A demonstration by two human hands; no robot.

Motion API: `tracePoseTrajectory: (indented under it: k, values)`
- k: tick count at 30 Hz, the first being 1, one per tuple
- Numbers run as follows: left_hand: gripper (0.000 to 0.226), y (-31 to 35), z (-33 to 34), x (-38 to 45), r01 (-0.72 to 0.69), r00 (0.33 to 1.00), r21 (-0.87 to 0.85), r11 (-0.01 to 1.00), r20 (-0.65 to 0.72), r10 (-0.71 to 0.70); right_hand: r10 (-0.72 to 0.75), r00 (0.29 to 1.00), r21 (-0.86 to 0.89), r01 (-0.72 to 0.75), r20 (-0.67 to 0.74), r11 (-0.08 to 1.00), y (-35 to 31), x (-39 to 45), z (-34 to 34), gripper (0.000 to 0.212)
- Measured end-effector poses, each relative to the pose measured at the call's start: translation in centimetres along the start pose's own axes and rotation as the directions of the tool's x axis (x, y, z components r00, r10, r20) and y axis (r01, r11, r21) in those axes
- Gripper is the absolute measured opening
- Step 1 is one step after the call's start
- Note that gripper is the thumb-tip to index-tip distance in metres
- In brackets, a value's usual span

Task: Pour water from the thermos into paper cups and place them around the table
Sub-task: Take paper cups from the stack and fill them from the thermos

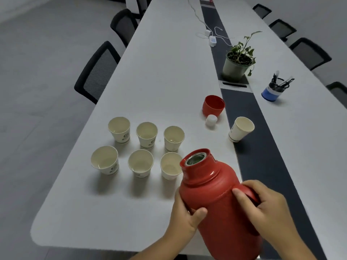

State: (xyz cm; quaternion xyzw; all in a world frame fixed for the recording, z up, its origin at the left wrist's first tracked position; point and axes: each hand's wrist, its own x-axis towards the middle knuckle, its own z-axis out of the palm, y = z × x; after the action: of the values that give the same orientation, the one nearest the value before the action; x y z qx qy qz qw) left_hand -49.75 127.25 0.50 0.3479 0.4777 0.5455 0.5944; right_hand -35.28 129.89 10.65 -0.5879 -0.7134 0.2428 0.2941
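Six paper cups [138, 145] stand in two rows of three near the table's [169, 76] left edge, close together, which we judge keeps each within easy reach of a single pouring position. A seventh cup [241, 129] stands apart on the dark centre strip [262, 147], leaning in the wide-angle view; whether it holds water we cannot tell. We hold the red thermos [216, 199] in both hands, tilted with its open mouth angled toward the nearest cup of the front row [170, 168]. Our left hand [185, 214] wraps the lower body from the side, thumb across the front, taking the weight; our right hand [262, 203] closes around the red handle at the shoulder, which should steer the tilt. No stream shows at the mouth, so we judge the pour is not under way. The red outer cap [213, 105] and the white stopper [211, 120] lie just beside each other beyond the cups, set clear of the pouring path yet near enough to refit. Some cups seem to show a liquid line low inside, but we cannot be sure.
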Motion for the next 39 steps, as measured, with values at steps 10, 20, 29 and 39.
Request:
tracePoseTrajectory:
  k: [10, 20, 29, 39]
  values:
    - [0.091, -1.7, -0.3, 0.6, 0.165, 0.983, -0.059, 0.984, -0.071, -0.169, -0.016, 0.980, -0.121, 0.041, 0.199, 0.992, 0.4, 3.3, 0.9, 0.033]
    - [0.048, -2.5, 0.3, 1.1, 0.245, 0.960, -0.209, 0.947, -0.083, -0.267, 0.039, 0.947, -0.274, 0.053, 0.318, 0.960, -0.2, 5.4, 0.9, 0.010]
    - [0.014, -2.3, 0.5, 1.2, 0.269, 0.948, -0.244, 0.932, -0.105, -0.301, 0.073, 0.930, -0.360, 0.066, 0.360, 0.931, -1.4, 6.5, 1.2, 0.018]
    - [0.025, -1.8, 0.7, 1.3, 0.242, 0.961, -0.280, 0.929, -0.067, -0.270, 0.070, 0.924, -0.375, 0.082, 0.376, 0.923, -1.9, 7.1, 1.4, 0.020]
